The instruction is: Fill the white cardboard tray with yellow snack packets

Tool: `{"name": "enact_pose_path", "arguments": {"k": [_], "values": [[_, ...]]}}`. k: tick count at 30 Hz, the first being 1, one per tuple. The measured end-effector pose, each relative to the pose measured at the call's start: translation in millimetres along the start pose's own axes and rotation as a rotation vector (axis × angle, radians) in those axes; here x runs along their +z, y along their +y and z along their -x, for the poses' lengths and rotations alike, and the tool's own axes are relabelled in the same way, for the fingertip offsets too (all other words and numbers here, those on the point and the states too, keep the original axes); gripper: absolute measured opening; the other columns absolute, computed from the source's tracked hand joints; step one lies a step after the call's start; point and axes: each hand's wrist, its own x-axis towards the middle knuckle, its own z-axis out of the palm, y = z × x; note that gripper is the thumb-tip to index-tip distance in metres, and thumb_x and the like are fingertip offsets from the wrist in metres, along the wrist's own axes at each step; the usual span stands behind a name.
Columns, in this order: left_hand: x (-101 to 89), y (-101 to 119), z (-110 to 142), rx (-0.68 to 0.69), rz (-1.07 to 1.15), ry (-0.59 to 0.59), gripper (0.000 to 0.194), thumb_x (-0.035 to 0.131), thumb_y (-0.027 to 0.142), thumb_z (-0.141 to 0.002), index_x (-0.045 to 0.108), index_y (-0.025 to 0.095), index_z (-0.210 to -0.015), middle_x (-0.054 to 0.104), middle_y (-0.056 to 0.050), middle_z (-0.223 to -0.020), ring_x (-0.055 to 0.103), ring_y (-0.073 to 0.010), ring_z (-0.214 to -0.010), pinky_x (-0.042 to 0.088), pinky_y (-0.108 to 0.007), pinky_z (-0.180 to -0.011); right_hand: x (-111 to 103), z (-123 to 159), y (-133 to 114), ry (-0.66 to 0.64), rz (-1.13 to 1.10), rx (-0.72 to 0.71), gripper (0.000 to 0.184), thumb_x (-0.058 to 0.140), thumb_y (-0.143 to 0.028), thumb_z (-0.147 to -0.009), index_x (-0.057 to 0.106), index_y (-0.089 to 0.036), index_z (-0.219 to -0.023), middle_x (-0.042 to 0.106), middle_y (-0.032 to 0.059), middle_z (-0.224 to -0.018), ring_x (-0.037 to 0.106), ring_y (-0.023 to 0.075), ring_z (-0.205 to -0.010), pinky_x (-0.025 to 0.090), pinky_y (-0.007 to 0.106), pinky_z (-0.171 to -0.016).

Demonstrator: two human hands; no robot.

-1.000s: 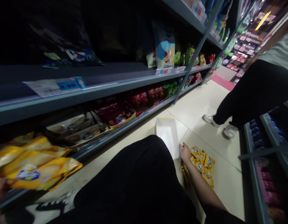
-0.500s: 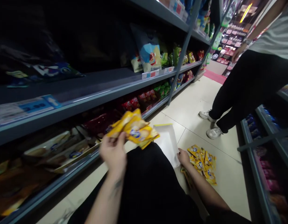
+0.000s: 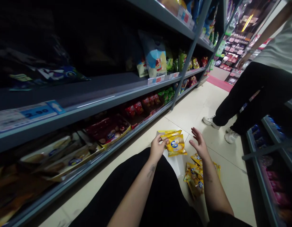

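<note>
My left hand [image 3: 158,145] pinches several yellow snack packets [image 3: 176,145] by their left edge, holding them over a shallow white box [image 3: 173,163] on the floor. The packets hide most of the box. To the right of them my right hand [image 3: 199,144] is raised, fingers apart, holding nothing and not touching the packets. More yellow snack packets [image 3: 193,179] lie in a loose heap on the floor beside the box, partly covered by my right forearm.
A shelf unit [image 3: 105,94] runs along the left, with boxed snacks [image 3: 110,130] on its bottom level and a blue bag [image 3: 155,56] above. Another shelf [image 3: 257,157] lines the right. A person in black trousers [image 3: 247,91] stands in the aisle ahead.
My left hand has carried the packets rightward over the box. My right hand has let go of the box's edge and lifted with its fingers spread. The standing person's nearer foot has shifted right.
</note>
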Motion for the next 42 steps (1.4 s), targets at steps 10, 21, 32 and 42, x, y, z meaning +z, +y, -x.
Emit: {"name": "enact_pose_path", "arguments": {"k": [10, 21, 32, 42], "values": [[0.9, 14.6, -0.6, -0.035, 0.09, -0.125, 0.035, 0.084, 0.038, -0.069, 0.069, 0.018, -0.093, 0.073, -0.007, -0.096, 0.07, -0.0231, -0.094, 0.055, -0.032, -0.087, 56.3, -14.2, 7.7, -0.258, -0.29, 0.204, 0.101, 0.097, -0.038, -0.059, 0.039, -0.029, -0.141, 0.064, 0.0072, -0.123, 0.069, 0.0262, -0.107, 0.058, 0.041, -0.093], [6.7, 9.2, 3.1, -0.018, 0.111, 0.09, 0.025, 0.082, 0.027, -0.071, 0.068, 0.018, -0.089, 0.072, -0.006, -0.094, 0.069, -0.0219, -0.093, 0.056, -0.027, -0.078, 45.6, -4.1, 46.2, -0.081, 0.125, 0.29, 0.08, 0.045, -0.072, -0.096, 0.025, -0.025, -0.157, 0.063, 0.0126, -0.135, 0.064, 0.0271, -0.119, 0.054, 0.039, -0.097], [-17.8, 25.2, 9.4, -0.064, 0.5, 0.464, 0.053, 0.092, 0.046, -0.063, 0.06, 0.019, -0.096, 0.072, -0.005, -0.102, 0.071, -0.0181, -0.099, 0.057, -0.023, -0.077, 78.0, 57.7, 81.8, -0.275, 0.902, 0.709, 0.028, 0.052, -0.02, -0.097, 0.069, -0.013, -0.12, 0.075, 0.0172, -0.103, 0.072, 0.0278, -0.102, 0.05, 0.032, -0.085], [-136.5, 120.5, 132.2, 0.43, 0.052, 0.995, 0.046, 0.091, 0.034, -0.06, 0.067, 0.014, -0.094, 0.073, -0.005, -0.092, 0.07, -0.0154, -0.081, 0.058, -0.02, -0.064, -18.1, 6.6, -50.1, 0.065, 0.674, 0.194, 0.046, 0.046, -0.042, -0.098, 0.065, -0.01, -0.124, 0.074, 0.0151, -0.096, 0.069, 0.0299, -0.087, 0.052, 0.036, -0.075]]}}
